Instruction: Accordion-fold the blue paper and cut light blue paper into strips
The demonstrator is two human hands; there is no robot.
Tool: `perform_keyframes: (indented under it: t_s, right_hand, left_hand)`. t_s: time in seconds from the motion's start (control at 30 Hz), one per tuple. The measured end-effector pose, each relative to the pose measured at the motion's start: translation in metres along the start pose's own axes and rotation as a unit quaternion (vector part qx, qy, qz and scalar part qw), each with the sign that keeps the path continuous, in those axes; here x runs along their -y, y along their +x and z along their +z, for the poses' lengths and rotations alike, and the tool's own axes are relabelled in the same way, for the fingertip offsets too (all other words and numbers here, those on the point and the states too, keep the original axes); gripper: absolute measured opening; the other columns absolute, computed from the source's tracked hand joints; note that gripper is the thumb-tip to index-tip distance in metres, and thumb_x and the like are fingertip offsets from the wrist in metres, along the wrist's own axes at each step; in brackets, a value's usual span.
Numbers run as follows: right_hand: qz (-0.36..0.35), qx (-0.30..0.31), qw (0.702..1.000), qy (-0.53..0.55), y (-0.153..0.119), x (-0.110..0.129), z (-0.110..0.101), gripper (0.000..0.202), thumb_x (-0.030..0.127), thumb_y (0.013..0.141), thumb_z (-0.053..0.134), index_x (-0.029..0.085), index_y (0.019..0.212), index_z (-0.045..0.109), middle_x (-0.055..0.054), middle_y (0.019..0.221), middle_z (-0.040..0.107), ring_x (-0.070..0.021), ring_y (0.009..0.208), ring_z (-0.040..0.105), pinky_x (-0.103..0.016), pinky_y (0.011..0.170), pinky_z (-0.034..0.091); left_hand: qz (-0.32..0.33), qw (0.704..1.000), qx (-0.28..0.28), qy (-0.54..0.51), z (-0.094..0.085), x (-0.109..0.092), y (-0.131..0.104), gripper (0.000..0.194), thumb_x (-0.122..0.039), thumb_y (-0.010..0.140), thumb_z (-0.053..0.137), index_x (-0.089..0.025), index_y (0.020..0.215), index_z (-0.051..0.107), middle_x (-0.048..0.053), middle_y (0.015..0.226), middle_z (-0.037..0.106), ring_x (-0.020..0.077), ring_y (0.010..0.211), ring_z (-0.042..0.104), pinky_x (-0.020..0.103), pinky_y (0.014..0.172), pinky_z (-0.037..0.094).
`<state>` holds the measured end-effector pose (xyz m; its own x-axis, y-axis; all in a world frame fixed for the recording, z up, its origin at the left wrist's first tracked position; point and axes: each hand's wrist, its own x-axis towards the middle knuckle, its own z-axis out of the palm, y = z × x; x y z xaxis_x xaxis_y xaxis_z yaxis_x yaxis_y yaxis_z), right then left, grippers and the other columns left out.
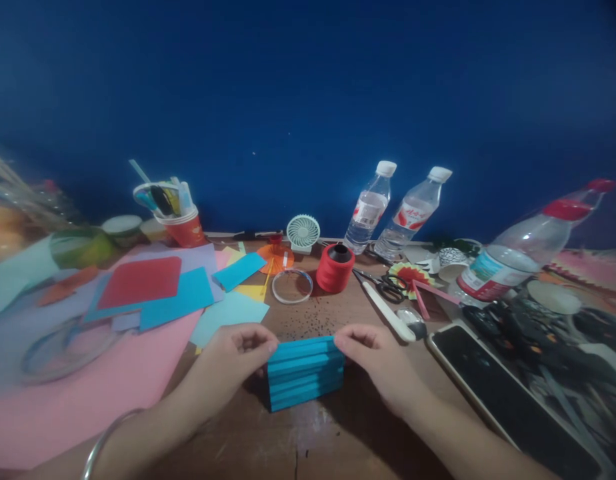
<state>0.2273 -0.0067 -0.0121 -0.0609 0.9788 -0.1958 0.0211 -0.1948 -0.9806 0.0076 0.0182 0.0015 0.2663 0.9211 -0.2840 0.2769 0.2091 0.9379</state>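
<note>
A blue sheet of paper with accordion folds (305, 377) is held up just above the wooden table, its pleats running side to side. My left hand (245, 347) pinches its upper left corner between thumb and fingers. At the upper right corner, my right hand (368, 347) grips the same sheet in a pinch. Small dark specks (313, 325) lie scattered on the table just beyond the paper. Behind them stand a red spool of thread (335, 270) and a roll of clear tape (293, 287).
Coloured paper sheets (178, 360) cover the left side, near a red cup of pens (185, 228). A small fan (303, 231) and two water bottles (368, 208) stand at the back. Scissors (388, 288), a white-handled tool (388, 312) and a phone (508, 400) lie to the right.
</note>
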Motion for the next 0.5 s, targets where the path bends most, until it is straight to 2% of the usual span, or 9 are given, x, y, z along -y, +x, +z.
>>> perform_keyframes:
  t_s: [0.13,0.23,0.33,0.5]
  right_hand:
    - [0.002,0.008,1.0,-0.024,-0.004,0.002,0.007,0.014,0.029,0.072,0.06,0.016,0.068,0.061,0.002,0.06,0.05,-0.0127,0.06,0.044,-0.025,0.057,0.033]
    - [-0.002,0.036,0.999,-0.036,-0.008,0.007,0.014,0.013,0.028,0.072,0.057,0.016,0.065,0.056,0.003,0.059,0.046,-0.012,0.058,0.041,-0.024,0.054,0.03]
    - [-0.008,0.06,0.996,-0.064,-0.012,0.013,0.021,0.013,0.025,0.071,0.055,0.016,0.061,0.053,0.004,0.057,0.043,-0.0113,0.057,0.039,-0.023,0.052,0.028]
    - [-0.005,0.079,0.994,-0.073,-0.015,0.017,0.027,0.014,0.024,0.072,0.054,0.016,0.06,0.052,0.004,0.057,0.043,-0.0109,0.056,0.038,-0.024,0.051,0.028]
  left_hand:
    - [-0.026,0.996,0.047,-0.068,0.001,-0.01,-0.007,0.024,-0.038,0.073,0.061,-0.015,0.069,0.064,-0.001,0.061,0.057,0.012,0.056,0.048,0.022,0.05,0.036]
    - [-0.054,0.991,0.107,-0.053,0.002,-0.022,-0.011,0.029,-0.041,0.076,0.058,-0.015,0.069,0.068,0.001,0.062,0.059,0.0128,0.058,0.048,0.022,0.051,0.036]
    - [-0.073,0.986,0.15,-0.019,0.002,-0.028,-0.012,0.024,-0.037,0.073,0.063,-0.015,0.069,0.07,0.001,0.064,0.061,0.0128,0.06,0.048,0.022,0.053,0.036]
    - [-0.084,0.984,0.152,-0.029,0.003,-0.023,-0.013,0.018,-0.031,0.07,0.068,-0.014,0.066,0.069,-0.001,0.06,0.056,0.0098,0.057,0.043,0.021,0.05,0.031]
